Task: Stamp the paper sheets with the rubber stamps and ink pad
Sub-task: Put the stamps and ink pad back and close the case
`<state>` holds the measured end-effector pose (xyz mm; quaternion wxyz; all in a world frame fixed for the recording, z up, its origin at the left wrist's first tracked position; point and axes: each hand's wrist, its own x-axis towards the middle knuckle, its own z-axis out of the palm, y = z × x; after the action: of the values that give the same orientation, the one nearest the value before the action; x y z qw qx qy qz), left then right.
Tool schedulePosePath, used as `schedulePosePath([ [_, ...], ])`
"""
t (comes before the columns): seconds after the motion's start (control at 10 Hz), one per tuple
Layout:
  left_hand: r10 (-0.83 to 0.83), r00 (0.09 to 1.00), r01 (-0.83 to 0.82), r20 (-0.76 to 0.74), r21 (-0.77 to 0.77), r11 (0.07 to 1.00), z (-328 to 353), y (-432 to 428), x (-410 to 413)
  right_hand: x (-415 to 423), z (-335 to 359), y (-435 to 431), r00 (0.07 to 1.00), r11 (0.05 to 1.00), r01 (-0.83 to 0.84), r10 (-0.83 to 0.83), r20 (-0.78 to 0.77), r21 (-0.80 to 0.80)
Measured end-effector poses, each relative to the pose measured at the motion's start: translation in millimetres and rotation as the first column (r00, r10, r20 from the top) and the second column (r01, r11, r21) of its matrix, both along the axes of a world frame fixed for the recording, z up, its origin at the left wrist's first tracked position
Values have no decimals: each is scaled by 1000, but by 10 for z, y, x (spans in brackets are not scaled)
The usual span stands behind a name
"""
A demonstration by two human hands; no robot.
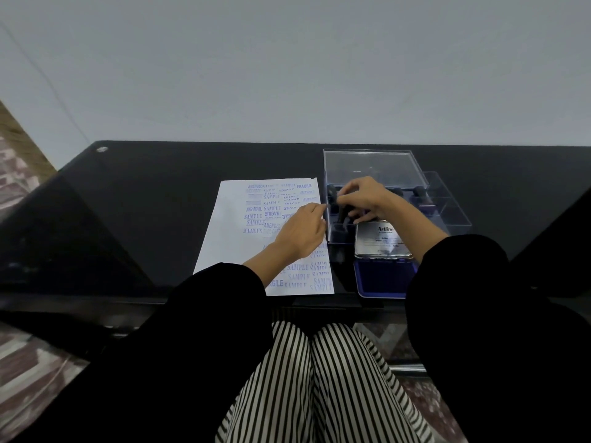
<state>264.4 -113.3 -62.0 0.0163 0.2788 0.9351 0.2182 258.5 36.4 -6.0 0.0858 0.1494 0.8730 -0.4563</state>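
Observation:
A white paper sheet (230,225) covered with blue stamp prints lies on the black glass table (144,203). My left hand (302,230) rests flat on its right half, fingers together and touching the edge of the clear stamp box (371,164). Inside that box my right hand (363,198) is curled around a black rubber stamp (343,215). More black stamps (419,190) stand in the box's far compartments. The ink pad (385,279) lies open in front of the box, blue pad facing up, its silver lid (382,241) tilted back.
The box's clear lid stands upright behind it, and clear dividers (447,206) stick out to the right. The table's near edge (224,302) runs just above my striped-trousered knees. A pale wall rises behind the table.

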Motion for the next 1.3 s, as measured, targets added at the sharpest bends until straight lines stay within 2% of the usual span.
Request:
schedulePosePath([
  [0.3,13,1000,-13,-11,-8,1000,11,-12,-30,-19,36,-19,999,998,-43,43,5,-40],
  [0.4,10,1000,-11,-17,-7,1000,24,-11,-20,-47,59,6,998,998,-56,56,16,8],
  [0.6,13,1000,-14,-27,-14,1000,11,-7,-19,-32,49,34,991,966,-132,133,11,224],
  [0.7,19,1000,-19,-20,-7,1000,21,-9,-17,-20,0,4,984,962,-167,176,-21,217],
  [1.1,9,1000,-9,-18,-15,1000,-8,-23,-3,-43,-163,-45,953,896,-201,272,-131,396],
  [1.3,-3,1000,3,-22,2,1000,27,-21,27,23,-146,-24,948,868,-197,287,-138,455],
])
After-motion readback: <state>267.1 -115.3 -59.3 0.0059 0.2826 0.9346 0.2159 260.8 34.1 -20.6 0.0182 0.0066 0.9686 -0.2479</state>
